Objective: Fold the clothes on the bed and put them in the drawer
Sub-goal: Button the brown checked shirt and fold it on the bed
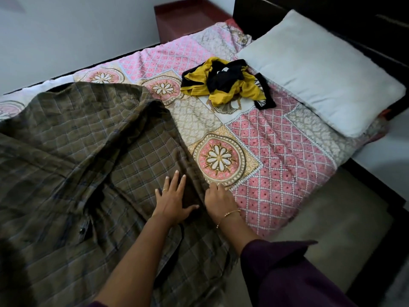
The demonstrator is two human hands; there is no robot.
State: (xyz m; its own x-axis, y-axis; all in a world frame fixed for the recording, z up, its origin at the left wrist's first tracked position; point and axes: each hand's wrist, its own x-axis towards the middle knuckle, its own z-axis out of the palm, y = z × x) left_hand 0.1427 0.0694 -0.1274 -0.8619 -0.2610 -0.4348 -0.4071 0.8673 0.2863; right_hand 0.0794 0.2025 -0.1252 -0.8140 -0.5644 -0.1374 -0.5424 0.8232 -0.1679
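A bed (276, 173) with a quilted pink, grey and gold floral-medallion coverlet fills the room's corner beside pale walls and a dark headboard (332, 16). A brown checked shirt (88, 162) lies spread across the near side. A pale blue pillow (321, 69) rests by the headboard, a crumpled mustard-and-black garment (225, 83) just beside it. The left hand (172, 202) presses flat on the shirt, fingers straight; the right hand (218, 198) pinches the shirt's edge. No writing is legible.

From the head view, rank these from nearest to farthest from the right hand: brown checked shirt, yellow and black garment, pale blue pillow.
1. Brown checked shirt: under the right hand, whose fingers are at its edge.
2. Yellow and black crumpled garment: farther up the bed.
3. Pale blue pillow: at the head of the bed, beyond the garment.
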